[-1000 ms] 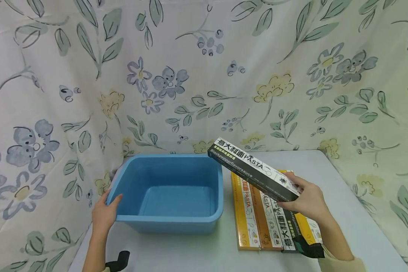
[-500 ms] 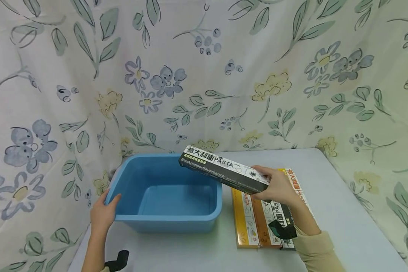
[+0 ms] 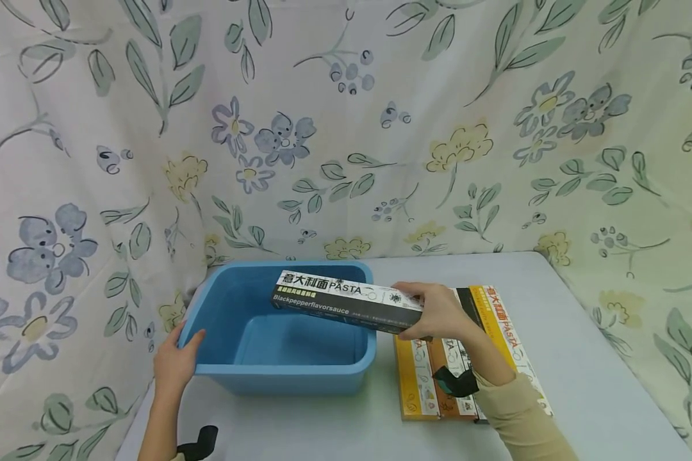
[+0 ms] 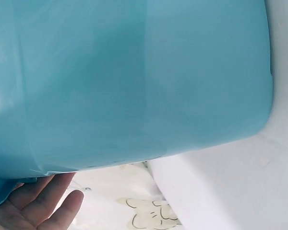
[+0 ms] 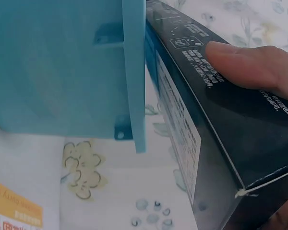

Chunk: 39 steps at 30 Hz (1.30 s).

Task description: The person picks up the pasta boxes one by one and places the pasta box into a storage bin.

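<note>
My right hand [image 3: 436, 312] grips the right end of a black-and-white pasta box [image 3: 346, 302], labelled black pepper flavor sauce. The box tilts slightly, its far end over the inside of a blue plastic tub [image 3: 282, 370] and its held end past the tub's right rim. In the right wrist view, the thumb [image 5: 249, 64] presses on the box's dark side, close beside the tub wall. At the tub's left rim, my left hand [image 3: 174, 362] holds on, thumb on the inner side. The left wrist view shows its fingers [image 4: 50, 196] under the rim.
To the tub's right, several pasta boxes lie side by side on the white table [image 3: 588, 333]: a yellow box [image 3: 418, 384], a brown box [image 3: 452, 404] and another yellow box [image 3: 504, 326] among them. A floral curtain [image 3: 346, 128] hangs behind and at the left.
The right hand has carried the black pasta box left and down, from above the row of boxes to over the tub. The left hand and tub have stayed nearly still.
</note>
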{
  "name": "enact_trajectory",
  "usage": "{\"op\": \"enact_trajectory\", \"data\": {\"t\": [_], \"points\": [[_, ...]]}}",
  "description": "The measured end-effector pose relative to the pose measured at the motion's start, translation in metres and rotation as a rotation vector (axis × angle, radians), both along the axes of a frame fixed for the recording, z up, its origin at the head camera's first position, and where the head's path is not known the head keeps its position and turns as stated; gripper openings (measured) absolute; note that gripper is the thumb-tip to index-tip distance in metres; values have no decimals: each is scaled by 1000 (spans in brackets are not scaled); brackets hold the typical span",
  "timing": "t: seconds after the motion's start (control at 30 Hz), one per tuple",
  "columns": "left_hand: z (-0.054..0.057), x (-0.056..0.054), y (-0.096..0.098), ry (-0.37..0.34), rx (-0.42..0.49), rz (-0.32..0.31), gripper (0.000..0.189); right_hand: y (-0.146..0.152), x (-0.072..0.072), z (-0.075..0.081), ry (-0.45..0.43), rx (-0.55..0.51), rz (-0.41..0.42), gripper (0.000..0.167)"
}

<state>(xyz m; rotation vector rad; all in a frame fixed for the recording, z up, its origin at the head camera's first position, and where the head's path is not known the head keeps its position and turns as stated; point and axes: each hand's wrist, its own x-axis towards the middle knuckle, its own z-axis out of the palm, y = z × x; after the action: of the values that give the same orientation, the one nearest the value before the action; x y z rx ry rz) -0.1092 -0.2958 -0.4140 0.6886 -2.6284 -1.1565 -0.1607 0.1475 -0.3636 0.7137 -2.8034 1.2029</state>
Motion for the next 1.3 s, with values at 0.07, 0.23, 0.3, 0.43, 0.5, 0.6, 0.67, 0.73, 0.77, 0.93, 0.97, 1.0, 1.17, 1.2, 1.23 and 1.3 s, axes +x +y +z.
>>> {"op": "enact_trajectory", "data": {"t": [0.07,0.23,0.3,0.43,0.5,0.6,0.67,0.73,0.77,0.93,0.97,1.0,1.17,1.2,1.23,1.3], "points": [[0,0,-1,2,0,-1,60,-5,-1,0,7,9,28,77],[-1,0,-4,1,15,-42,65,-17,-2,1,18,30,80,76],[0,1,-7,-7,20,-83,71,-22,-2,1,17,42,88,76],[-1,2,-13,-14,-21,-190,85,-32,-3,2,-19,29,124,75],[-2,3,-16,13,-68,-250,88,-36,-5,2,-31,27,142,73],[-3,3,-19,79,-150,-331,86,-43,-6,4,-40,50,139,72],[-4,3,-20,115,-199,-371,84,-48,-7,6,-47,72,130,72],[-4,3,-20,129,-238,-392,84,-53,-8,7,-54,98,120,73],[-4,3,-21,123,-251,-399,86,-56,-9,8,-56,112,115,74],[-3,3,-27,54,-252,-464,102,-71,-12,10,-62,172,126,75],[-2,3,-29,42,-238,-487,104,-74,-13,10,-63,178,132,75],[-2,2,-31,37,-222,-513,107,-76,-13,10,-66,184,137,74],[2,2,-40,55,-100,-628,115,-89,-17,8,-76,210,154,72],[3,3,-41,56,-74,-643,117,-92,-18,7,-84,214,155,72],[3,3,-42,58,-48,-657,117,-95,-19,6,-85,215,161,71],[5,3,-44,48,-9,-670,119,-102,-21,5,-86,220,174,70]]}}
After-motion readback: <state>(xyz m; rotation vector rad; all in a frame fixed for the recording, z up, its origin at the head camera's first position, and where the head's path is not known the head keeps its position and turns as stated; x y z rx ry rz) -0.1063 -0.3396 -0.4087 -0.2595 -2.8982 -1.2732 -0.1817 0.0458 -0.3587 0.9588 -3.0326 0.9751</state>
